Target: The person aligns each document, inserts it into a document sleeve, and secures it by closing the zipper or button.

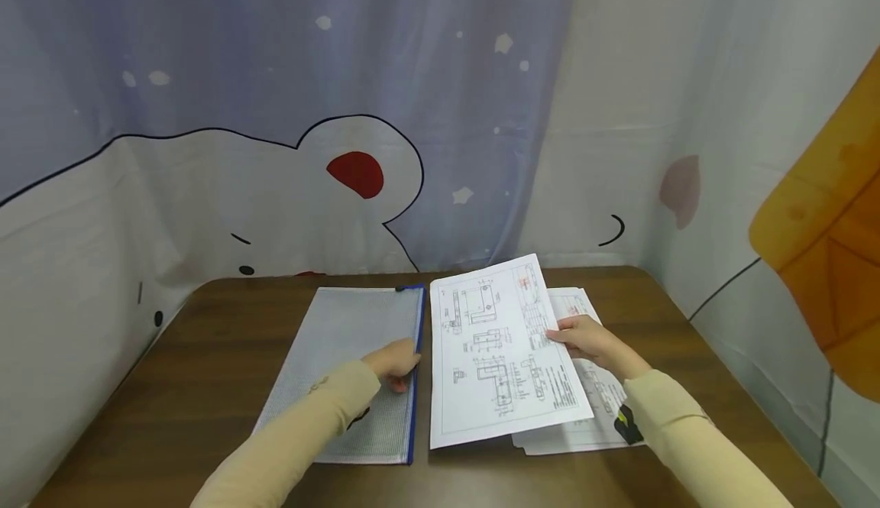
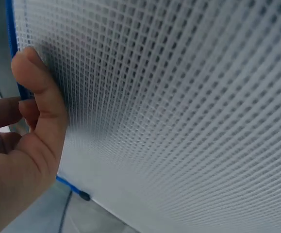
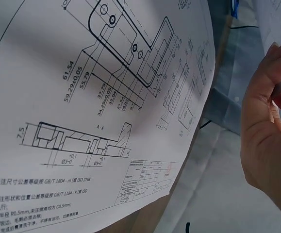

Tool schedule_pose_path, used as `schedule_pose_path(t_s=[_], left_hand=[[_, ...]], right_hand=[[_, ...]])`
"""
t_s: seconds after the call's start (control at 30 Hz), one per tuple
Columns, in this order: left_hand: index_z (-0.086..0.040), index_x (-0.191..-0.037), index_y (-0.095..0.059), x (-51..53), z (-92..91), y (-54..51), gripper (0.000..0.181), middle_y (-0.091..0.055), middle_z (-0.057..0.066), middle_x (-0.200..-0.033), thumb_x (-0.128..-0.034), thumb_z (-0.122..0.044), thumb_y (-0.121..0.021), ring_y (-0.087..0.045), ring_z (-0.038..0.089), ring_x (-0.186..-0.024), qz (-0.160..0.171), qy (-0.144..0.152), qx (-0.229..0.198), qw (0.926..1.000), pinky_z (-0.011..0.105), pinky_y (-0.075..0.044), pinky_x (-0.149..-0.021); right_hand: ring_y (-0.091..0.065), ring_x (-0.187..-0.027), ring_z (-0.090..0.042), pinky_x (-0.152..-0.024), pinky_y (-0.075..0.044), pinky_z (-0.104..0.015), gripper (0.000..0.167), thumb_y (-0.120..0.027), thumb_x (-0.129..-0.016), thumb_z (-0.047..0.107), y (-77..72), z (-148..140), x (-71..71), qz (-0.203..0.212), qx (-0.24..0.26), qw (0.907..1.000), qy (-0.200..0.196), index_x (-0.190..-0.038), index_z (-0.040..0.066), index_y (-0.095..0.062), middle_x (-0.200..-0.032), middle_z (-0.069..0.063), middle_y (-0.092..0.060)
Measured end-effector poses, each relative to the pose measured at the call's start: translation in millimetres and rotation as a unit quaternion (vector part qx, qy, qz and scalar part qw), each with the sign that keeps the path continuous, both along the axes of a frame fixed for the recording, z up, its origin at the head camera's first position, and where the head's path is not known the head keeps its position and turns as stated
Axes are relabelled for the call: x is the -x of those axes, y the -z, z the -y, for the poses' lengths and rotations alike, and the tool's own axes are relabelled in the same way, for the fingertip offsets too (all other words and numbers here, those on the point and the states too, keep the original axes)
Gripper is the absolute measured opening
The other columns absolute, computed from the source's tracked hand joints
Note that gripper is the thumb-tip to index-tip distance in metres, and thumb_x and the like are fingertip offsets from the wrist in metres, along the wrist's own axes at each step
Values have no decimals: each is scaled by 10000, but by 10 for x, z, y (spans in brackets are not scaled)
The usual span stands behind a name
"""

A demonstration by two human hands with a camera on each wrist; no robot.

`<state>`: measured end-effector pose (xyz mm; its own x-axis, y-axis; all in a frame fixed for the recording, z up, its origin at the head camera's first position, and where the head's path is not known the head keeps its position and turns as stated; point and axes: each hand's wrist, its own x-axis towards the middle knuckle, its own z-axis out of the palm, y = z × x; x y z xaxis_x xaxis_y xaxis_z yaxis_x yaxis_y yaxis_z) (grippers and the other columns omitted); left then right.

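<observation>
A translucent mesh zip pouch (image 1: 344,317) with a blue zip edge (image 1: 418,325) lies flat on the left of the table. My left hand (image 1: 393,359) is at that zip edge; in the left wrist view its thumb and fingers pinch the border of the mesh (image 2: 155,97). To the right, my right hand (image 1: 591,340) pinches a printed technical drawing sheet (image 1: 474,393) by its right edge. This sheet is raised and tilted, its left side beside the zip edge. Under it lie more drawing sheets (image 1: 574,439), partly covered. In the right wrist view a drawing (image 3: 82,170) fills the left.
The brown wooden table (image 1: 199,355) carries everything. A printed curtain (image 1: 467,111) hangs behind it and along both sides. The zip pull (image 1: 401,289) sits at the pouch's far right corner.
</observation>
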<state>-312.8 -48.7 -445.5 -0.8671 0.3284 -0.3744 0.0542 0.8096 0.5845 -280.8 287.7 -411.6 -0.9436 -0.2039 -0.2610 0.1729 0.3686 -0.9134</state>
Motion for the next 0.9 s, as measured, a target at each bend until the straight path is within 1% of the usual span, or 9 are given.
schedule_pose_path(t_s=[0.07,0.13,0.2,0.27,0.37,0.5,0.63,0.73,0.9], left_hand=[[109,-1001,-524,11,28,-46,219,-477,75,-569,-982,-65,-392,-493,106,-375,172,-74,-301,9994,214,-508,-425],[93,-948,-524,12,55,-89,200,-465,62,-588,-970,-65,-403,-503,106,-386,-21,-81,-395,9992,219,-507,-430],[17,-769,-513,8,73,-126,197,-434,33,-563,-936,-66,-448,-500,101,-393,-557,-10,-237,9982,208,-476,-419],[-76,-627,-429,1,84,-159,276,-417,4,-524,-893,-75,-507,-508,100,-400,-1180,-3,-41,9930,199,-437,-414],[-135,-534,-359,14,83,-193,385,-412,-26,-463,-840,-87,-588,-533,108,-405,-1806,-105,109,9834,186,-392,-421],[-125,-532,-378,47,89,-244,382,-458,-7,-465,-807,-63,-635,-568,130,-408,-1857,-363,-100,9819,202,-457,-420],[-98,-545,-397,70,112,-311,353,-525,42,-483,-775,-8,-650,-564,125,-395,-1713,-520,-390,9831,232,-509,-422],[-99,-530,-394,80,140,-356,350,-564,70,-481,-751,18,-638,-563,116,-385,-1714,-540,-480,9825,243,-522,-435],[-96,-518,-392,80,176,-355,360,-585,94,-484,-745,23,-644,-581,131,-387,-1823,-507,-437,9810,249,-525,-440]], right_hand=[[-685,-763,-106,-699,-570,-245,356,-551,-945,142,0,3,1,56,41,10000,-19,-1136,-158,-557,-897,-39,-711],[-685,-757,-103,-691,-567,-235,354,-558,-942,146,8,6,2,123,60,9999,-29,-1128,-155,-562,-887,-29,-712],[-687,-753,-106,-687,-566,-229,358,-578,-929,155,15,8,0,206,125,9997,-40,-1117,-150,-572,-881,-29,-714],[-690,-760,-110,-691,-568,-234,379,-606,-913,177,19,7,-6,235,263,9993,-152,-1107,-148,-580,-885,-33,-717],[-694,-771,-118,-695,-572,-238,405,-644,-889,230,10,6,-4,203,477,9977,-446,-1081,-125,-604,-887,-34,-719],[-694,-779,-119,-701,-570,-236,391,-627,-901,227,10,61,23,163,452,9967,-655,-1070,-125,-606,-903,-55,-721],[-685,-743,-100,-676,-565,-220,329,-565,-932,138,16,135,41,292,264,9983,-438,-1078,-157,-586,-868,-44,-717],[-684,-727,-94,-666,-567,-218,294,-531,-946,101,17,132,49,386,317,9981,-352,-1078,-158,-582,-840,-20,-712],[-684,-724,-94,-666,-566,-216,272,-532,-943,95,36,134,70,414,361,9980,-329,-1059,-142,-596,-828,-11,-710]])
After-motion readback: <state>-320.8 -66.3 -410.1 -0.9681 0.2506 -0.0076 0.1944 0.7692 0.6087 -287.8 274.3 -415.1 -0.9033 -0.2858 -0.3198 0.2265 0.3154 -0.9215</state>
